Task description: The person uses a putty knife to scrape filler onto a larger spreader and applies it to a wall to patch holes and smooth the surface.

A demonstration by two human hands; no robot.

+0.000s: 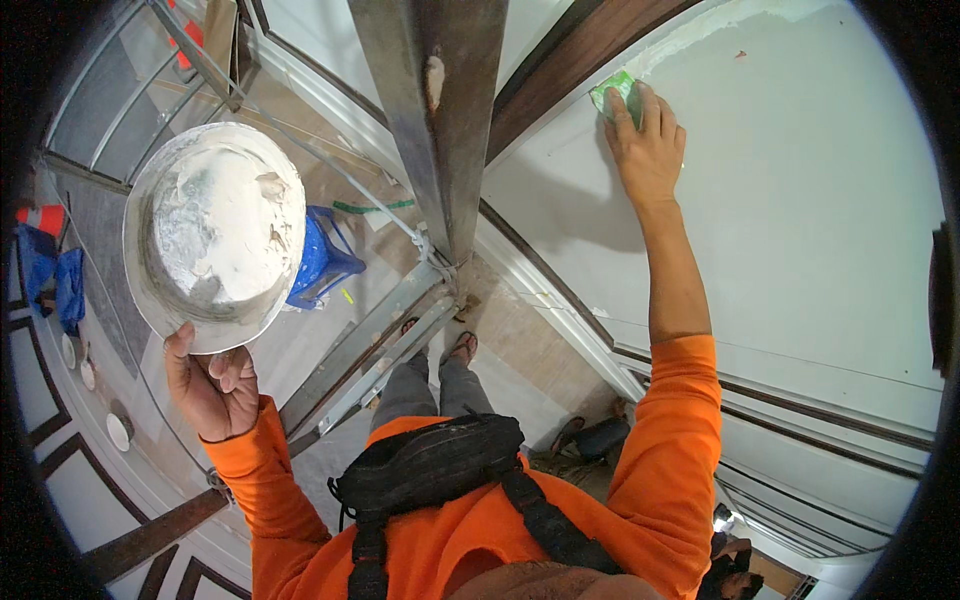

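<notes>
My left hand (218, 388) grips the lower rim of a round metal bowl (143, 283), thumb on the inside edge and fingers beneath. White putty (225, 222) fills much of the bowl, smooth in places and lumpy at the right side. On the upper right, my right hand (648, 150) is closed on a green putty spreader (617, 90), partly covered by the fingers. It presses against the white wall (800, 190), next to dark wood trim (590, 62). A strip of paler wet putty (705, 32) runs along the wall's upper edge.
A steel post (432, 120) rises in front of me, joined to scaffold bars (365, 360) beside my legs. A blue plastic stool (325, 258) stands below the bowl. Blue bags (55, 275) lie at far left. Dark moulding (545, 270) lines the wall's lower edge.
</notes>
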